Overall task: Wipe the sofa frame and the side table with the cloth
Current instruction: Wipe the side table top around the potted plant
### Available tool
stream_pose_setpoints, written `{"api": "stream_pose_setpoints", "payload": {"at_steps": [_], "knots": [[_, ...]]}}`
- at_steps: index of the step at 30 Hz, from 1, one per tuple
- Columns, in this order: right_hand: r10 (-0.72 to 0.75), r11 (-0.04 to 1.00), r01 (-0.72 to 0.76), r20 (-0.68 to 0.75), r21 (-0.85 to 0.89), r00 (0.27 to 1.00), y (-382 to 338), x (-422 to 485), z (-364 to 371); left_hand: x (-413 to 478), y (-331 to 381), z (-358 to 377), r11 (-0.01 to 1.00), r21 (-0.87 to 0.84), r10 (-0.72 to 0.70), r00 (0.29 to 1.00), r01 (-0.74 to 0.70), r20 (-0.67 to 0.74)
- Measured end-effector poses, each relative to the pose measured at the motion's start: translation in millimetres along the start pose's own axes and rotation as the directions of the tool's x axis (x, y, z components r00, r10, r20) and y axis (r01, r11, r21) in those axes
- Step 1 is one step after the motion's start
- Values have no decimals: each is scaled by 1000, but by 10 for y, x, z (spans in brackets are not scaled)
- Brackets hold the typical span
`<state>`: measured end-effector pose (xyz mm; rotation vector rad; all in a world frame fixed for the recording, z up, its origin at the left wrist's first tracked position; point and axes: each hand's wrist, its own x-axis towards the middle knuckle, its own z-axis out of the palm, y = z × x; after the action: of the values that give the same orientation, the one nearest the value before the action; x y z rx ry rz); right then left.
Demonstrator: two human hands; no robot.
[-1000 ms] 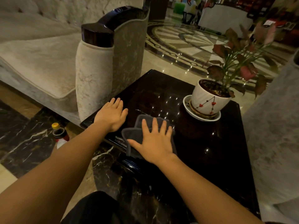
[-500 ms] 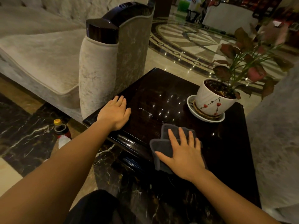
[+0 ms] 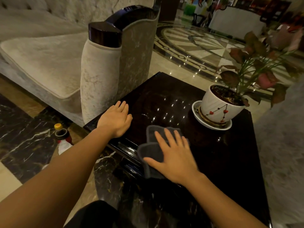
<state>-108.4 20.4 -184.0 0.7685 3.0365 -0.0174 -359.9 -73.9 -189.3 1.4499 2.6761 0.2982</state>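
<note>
Much of the grey cloth under the blurred right hand; plant leaves motion-smeared.

Hotel lobby (patterned marble floor, sofa).

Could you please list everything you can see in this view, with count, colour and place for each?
side table: one, glossy dark brown, centre and right, beside the sofa arm
cloth: one, dark grey, flat on the table's near left part, under the right hand
potted plant: one, white pot with red hearts and reddish-green leaves, on a white saucer at the table's far right
sofa: one, pale beige with dark glossy frame cap, upper left
bottle: one, yellow cap, red and white label, on the floor left of the table
left hand: flat on the table's left corner
right hand: flat, pressing on the cloth
</note>
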Motion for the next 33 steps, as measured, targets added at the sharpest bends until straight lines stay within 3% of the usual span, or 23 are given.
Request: {"api": "stream_pose_setpoints", "payload": {"at_steps": [5,9,11,13,16,20,22,24,26,29,31,33], "knots": [[113,991,-119,92,54,989,418,-7,-67,-14,9,-18,1000,-8,-3,1000,3,7],[336,936,-346,118,73,934,288,768,-115,-10,11,-13,1000,-26,-16,1000,15,-12],[374,916,-389,147,92,916,108,1157,-150,-11,4,-5,999,-40,-18,1000,18,-9],[248,964,-258,135,63,959,-123,1387,-150,0,-6,8,997,-70,-31,999,29,-28],[-98,995,96,95,25,991,-293,1292,-112,-16,-29,3,990,-137,-56,994,44,-91],[-472,882,470,34,39,881,199,757,-54,-52,12,35,989,-144,-43,995,29,-95],[-502,865,501,61,29,863,550,704,-101,-32,5,27,995,-98,-25,997,19,-67],[-336,941,337,53,-8,940,776,828,-146,-18,-7,19,999,-47,-16,998,14,-54],[-15,1000,15,65,1,998,841,1062,-165,-12,-3,13,1000,-17,-20,999,19,-49],[360,924,-371,110,92,926,588,1414,-123,-10,-6,23,999,32,-19,999,21,-36],[389,912,-400,116,90,914,281,1528,-99,-8,-24,27,999,46,-17,999,18,-29],[214,974,-219,87,55,973,99,1463,-84,-16,-32,29,998,59,-14,1000,16,-25]]}}
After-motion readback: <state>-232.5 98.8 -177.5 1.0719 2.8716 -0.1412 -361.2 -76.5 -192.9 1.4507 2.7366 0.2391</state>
